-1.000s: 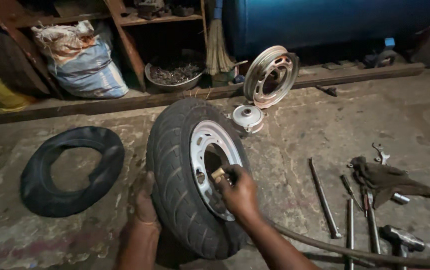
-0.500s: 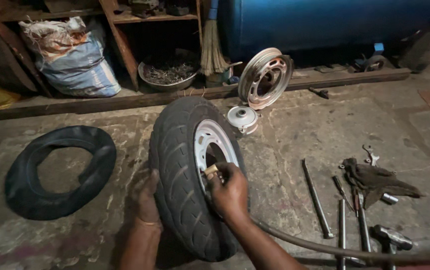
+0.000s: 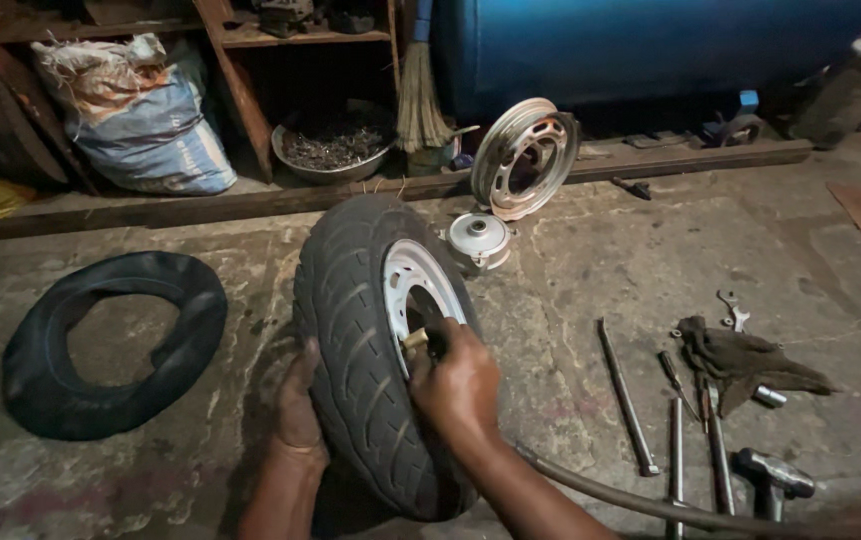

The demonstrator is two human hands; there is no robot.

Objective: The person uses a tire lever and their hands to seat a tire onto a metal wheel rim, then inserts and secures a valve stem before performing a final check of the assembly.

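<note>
My left hand [image 3: 297, 415] is flat on the outer side of the tyre [image 3: 365, 350], with open fingers pressing on the tread. My right hand [image 3: 458, 385] is curled shut at the white rim [image 3: 412, 290], pinching a small brass valve [image 3: 416, 339] at the hole in the middle. A hose [image 3: 630, 500] runs from under my right wrist across the floor [image 3: 570, 300] to the right.

The tyre stands upright on the floor, right in front of me. The floor is rough grey concrete with cracks and dark stains.

To the right lie long metal bars [image 3: 625, 395], a hammer [image 3: 770, 478], a dark rag [image 3: 745, 358] and a small spanner [image 3: 732, 310]. To the left a black inner tube [image 3: 110, 345] lies flat, well apart from the tyre.

Behind the tyre sits a small round metal hub [image 3: 478, 240], and a bare silver rim [image 3: 525, 158] leans against a long wooden beam [image 3: 200, 208].

Farther back are wooden shelves [image 3: 300, 38], a bowl [image 3: 330, 150] of dark scrap, a broom [image 3: 420, 95], a stuffed sack [image 3: 135, 110] and a big blue drum [image 3: 640, 45].
</note>
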